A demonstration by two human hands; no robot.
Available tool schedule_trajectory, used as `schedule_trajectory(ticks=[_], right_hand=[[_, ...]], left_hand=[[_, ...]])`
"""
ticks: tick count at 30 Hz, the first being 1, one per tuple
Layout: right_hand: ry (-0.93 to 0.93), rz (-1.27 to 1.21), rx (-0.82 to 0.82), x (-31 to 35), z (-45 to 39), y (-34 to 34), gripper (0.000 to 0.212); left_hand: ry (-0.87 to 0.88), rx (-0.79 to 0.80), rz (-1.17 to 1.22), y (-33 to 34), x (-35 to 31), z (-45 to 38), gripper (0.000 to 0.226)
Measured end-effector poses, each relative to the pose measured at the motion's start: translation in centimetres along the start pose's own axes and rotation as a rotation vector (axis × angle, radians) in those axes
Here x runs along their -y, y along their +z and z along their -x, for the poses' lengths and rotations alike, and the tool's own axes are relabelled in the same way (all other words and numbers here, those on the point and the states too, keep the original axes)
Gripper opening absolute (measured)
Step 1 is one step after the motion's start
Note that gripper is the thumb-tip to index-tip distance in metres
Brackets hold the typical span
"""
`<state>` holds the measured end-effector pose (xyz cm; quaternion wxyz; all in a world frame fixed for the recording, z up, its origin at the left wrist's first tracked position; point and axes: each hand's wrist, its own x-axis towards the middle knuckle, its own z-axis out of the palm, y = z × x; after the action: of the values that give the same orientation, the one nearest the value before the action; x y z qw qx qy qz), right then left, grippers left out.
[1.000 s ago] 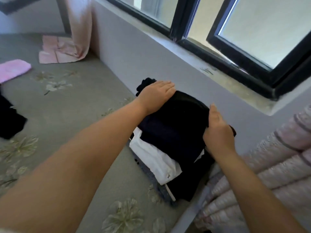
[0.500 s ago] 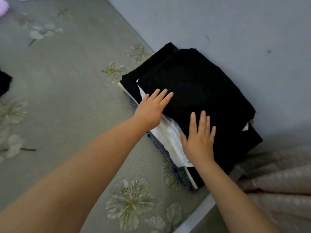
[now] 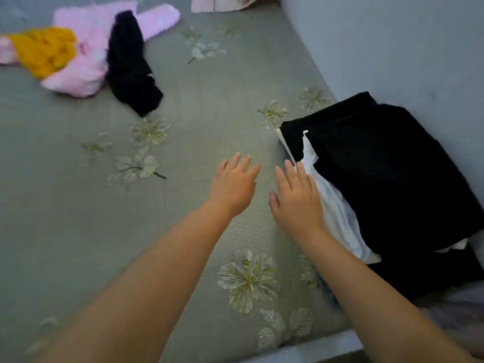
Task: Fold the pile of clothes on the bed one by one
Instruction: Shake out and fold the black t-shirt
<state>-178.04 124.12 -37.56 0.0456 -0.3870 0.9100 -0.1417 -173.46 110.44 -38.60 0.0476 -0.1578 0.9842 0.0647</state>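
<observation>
Nothing is held: the left hand (image 3: 233,186) and right hand (image 3: 297,200) are spread flat over the bed (image 3: 78,231). A folded stack (image 3: 379,179) lies just right of the right grip; well beyond the left grip, pink (image 3: 86,69), yellow (image 3: 43,49) and black (image 3: 131,66) clothes remain unfolded.

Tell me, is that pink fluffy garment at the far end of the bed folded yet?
Not folded. The pink garment lies spread and rumpled, a sleeve sticking out, with a yellow piece and a dark piece lying over it.

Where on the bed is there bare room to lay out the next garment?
Bare sheet between the unfolded pile far left and the folded stack by the wall, ahead of both hands. Crowded at the stack and the pile.
</observation>
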Motion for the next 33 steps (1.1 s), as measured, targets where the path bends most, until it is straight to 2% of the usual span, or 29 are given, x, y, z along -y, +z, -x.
schedule_trajectory(ticks=[4,9,13,17,23,33], right_hand=[[-0.264,-0.035,0.033,10.3,-0.4,-0.3,0.046],[-0.46,-0.079,0.043,23.0,1.2,-0.1,0.048],[-0.547,-0.012,0.05,31.1,3.2,0.3,0.051],[-0.529,0.016,0.05,36.0,4.4,0.5,0.052],[-0.435,0.1,0.025,37.3,0.5,0.9,0.053],[-0.307,0.18,0.063,34.9,-16.3,5.9,0.054]], left_hand=[[-0.244,-0.071,-0.018,-3.7,7.4,8.6,0.046],[-0.485,-0.115,-0.061,-8.0,15.9,21.2,0.045],[-0.628,-0.124,-0.057,-10.4,20.8,29.9,0.046],[-0.656,-0.125,-0.06,-11.7,24.7,34.4,0.048],[-0.618,-0.149,-0.035,-12.6,29.6,31.6,0.05],[-0.605,-0.178,-0.036,-10.4,38.6,15.6,0.051]])
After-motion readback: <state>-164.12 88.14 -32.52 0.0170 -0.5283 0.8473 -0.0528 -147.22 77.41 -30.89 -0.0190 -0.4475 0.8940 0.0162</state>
